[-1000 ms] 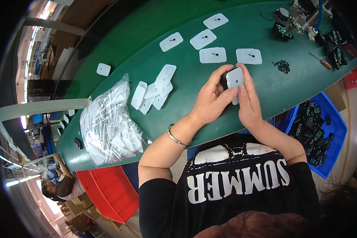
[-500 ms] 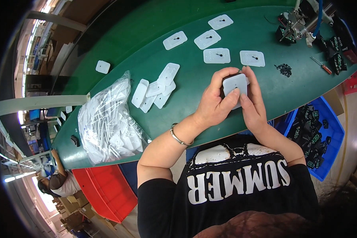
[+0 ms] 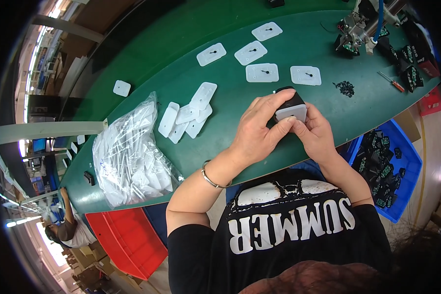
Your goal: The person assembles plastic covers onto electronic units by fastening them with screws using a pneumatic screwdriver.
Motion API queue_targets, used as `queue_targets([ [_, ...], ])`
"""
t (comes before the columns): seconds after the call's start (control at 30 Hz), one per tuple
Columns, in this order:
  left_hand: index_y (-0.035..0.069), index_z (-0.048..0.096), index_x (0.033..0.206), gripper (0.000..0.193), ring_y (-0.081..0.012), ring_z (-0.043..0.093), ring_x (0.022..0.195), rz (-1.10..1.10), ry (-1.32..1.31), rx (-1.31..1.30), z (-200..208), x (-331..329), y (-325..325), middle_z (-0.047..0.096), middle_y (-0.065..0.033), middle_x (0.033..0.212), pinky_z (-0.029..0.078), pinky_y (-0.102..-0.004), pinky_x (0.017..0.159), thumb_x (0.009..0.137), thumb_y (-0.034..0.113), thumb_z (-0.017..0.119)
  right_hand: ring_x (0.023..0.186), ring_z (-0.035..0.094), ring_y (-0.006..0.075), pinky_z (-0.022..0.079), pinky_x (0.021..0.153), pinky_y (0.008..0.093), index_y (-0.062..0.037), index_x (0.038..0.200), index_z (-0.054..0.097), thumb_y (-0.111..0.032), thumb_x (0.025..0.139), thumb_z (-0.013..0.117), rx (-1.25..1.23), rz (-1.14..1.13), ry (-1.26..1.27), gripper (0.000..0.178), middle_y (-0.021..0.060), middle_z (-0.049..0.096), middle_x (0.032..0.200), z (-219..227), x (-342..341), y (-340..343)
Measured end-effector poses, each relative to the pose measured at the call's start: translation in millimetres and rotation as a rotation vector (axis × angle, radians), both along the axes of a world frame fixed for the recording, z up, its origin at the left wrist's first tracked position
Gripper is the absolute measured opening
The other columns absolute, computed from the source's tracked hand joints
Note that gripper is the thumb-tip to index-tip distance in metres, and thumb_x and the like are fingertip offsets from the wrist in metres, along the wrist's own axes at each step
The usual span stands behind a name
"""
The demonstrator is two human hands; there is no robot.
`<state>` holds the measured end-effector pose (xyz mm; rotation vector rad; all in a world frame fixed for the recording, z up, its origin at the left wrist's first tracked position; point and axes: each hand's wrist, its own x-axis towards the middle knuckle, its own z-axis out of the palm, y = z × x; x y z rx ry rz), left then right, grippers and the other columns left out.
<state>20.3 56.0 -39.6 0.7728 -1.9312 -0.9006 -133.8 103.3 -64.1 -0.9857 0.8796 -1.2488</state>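
Both hands hold one small block (image 3: 291,107) just above the near edge of the green table (image 3: 230,93); it has a black body and a white plate on its near face. My left hand (image 3: 258,130) wraps it from the left, fingers over the top. My right hand (image 3: 316,133) pinches its lower right side. Several white plates (image 3: 262,72) with a small dark centre part lie flat in a loose row beyond the hands. A heap of plain white plates (image 3: 188,113) lies to the left.
A clear plastic bag of white parts (image 3: 130,157) sits at the left. Small black screws (image 3: 346,88), a screwdriver (image 3: 391,81) and a fixture with black-green parts (image 3: 362,29) are at the right. A blue bin (image 3: 389,166) and a red bin (image 3: 127,240) stand below the table. Another person (image 3: 68,228) is at lower left.
The held block has been lowered slightly and turned; the white plate now faces me, with both hands closed more tightly around it.
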Motion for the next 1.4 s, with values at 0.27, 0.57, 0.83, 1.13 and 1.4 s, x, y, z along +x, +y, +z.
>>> queue_targets([
  [0.27,0.005,0.052,0.118,0.041,-0.0255,0.056,0.094,0.015,0.093,0.074,-6,0,-2,0.058,-0.0136,0.107,0.046,-0.0328,0.079,0.078,0.01,0.064,0.099,0.055,0.0179,0.048,0.085,0.0312,0.007,0.124,0.036,-0.007,0.09,0.051,0.07,-0.003,0.022,0.04,0.0143,0.053,0.113,3,-3,-2],
  [0.57,0.005,0.045,0.124,0.043,-0.0178,0.053,0.102,-0.054,0.269,0.395,-14,-3,2,0.054,-0.0101,0.115,0.042,-0.0293,0.088,0.083,0.011,0.06,0.096,0.056,0.0159,0.049,0.083,0.0303,0.006,0.127,0.037,-0.01,0.089,0.052,0.091,-0.039,0.071,0.044,0.0127,0.055,0.111,2,-1,2],
  [0.83,0.004,0.046,0.124,0.042,-0.0168,0.054,0.1,-0.045,0.293,0.434,-17,-4,0,0.054,-0.0098,0.113,0.044,-0.0288,0.086,0.084,0.01,0.059,0.097,0.056,0.0162,0.05,0.083,0.0304,0.0055,0.127,0.038,-0.012,0.09,0.052,0.114,-0.048,0.083,0.044,0.012,0.055,0.112,-1,1,1],
  [1.13,0.005,0.038,0.128,0.05,-0.0148,0.056,0.097,-0.108,0.43,0.692,-11,-6,-1,0.051,-0.0091,0.114,0.048,-0.0265,0.082,0.083,0.002,0.059,0.09,0.058,0.0137,0.049,0.078,0.029,0.0017,0.121,0.048,-0.009,0.086,0.057,0.023,0.116,0.53,0.038,0.0085,0.062,0.099,13,-46,-8],
  [1.4,0.008,0.04,0.127,0.047,-0.019,0.06,0.09,-0.121,0.408,1.047,9,-21,-14,0.054,-0.0077,0.108,0.055,-0.0307,0.065,0.083,0.007,0.057,0.123,0.034,0.0357,0.019,0.109,0.0429,0.0099,0.123,0.034,-0.04,0.089,0.045,-0.536,0.196,-0.434,0.062,0.0239,0.033,0.132,184,-196,-92],
])
